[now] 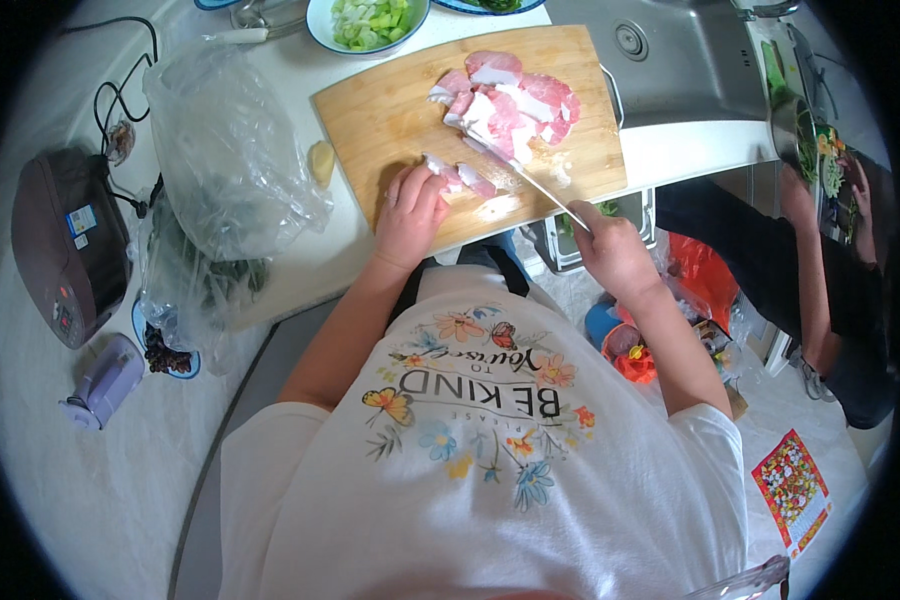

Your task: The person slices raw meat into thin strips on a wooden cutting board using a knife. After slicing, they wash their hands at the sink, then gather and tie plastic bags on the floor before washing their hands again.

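Observation:
On the wooden cutting board lies a heap of sliced raw meat with pink and white parts. My right hand grips the handle of a kitchen knife, whose blade reaches up and left to the edge of the heap. At the board's lower left, my left hand rests with bent fingers on a small piece of meat. Another small slice lies just right of those fingers, between them and the knife. A peeled yellowish piece, perhaps ginger, sits against the board's left edge.
A bowl of chopped green onion stands behind the board. Plastic bags and a dark rice cooker are at left. The steel sink is at upper right. Another person handles greens at far right. An open drawer is below the board.

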`<state>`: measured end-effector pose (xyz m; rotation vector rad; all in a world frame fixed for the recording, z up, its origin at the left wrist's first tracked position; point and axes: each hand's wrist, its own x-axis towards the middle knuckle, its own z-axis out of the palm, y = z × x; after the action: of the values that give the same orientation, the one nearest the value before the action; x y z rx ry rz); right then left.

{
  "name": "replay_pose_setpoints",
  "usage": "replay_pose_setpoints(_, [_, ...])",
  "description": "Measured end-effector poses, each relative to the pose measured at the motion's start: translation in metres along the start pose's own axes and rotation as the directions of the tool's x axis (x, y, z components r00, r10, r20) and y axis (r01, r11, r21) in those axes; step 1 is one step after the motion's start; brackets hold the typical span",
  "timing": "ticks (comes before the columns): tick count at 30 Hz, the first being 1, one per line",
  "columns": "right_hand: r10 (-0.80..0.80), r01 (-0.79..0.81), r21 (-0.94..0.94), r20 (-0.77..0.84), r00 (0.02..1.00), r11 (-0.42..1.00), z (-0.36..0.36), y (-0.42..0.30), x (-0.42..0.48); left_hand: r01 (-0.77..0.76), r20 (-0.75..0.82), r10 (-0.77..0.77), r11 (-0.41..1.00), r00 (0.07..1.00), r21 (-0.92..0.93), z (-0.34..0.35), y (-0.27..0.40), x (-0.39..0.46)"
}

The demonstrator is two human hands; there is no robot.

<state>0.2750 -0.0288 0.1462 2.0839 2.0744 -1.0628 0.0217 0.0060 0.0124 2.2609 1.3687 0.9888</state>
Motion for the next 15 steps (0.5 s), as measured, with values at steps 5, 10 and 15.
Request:
replay_pose_setpoints(5, [-0.100,0.100,0.084,-0.004,0.995,0.991,0.005,-0.018,-0.005,-0.001,0.012,0.001,1.000,1.000,0.012,0.002,-0.004,-0.004])
replay_pose_setpoints(10, [-0.050,0.047,0.048,0.046,0.998,0.998,0.002,-0.015,-0.035,0.001,0.027,-0.001,0.999,1.000,0.032,0.000,-0.001,-0.001])
replay_pose_setpoints(15, [-0.033,0.044,-0.083,0.132,0.991,0.996,-0.008,0.013,-0.047,0.000,-0.013,0.000,1.000,1.000,-0.010,0.002,-0.002,-0.002])
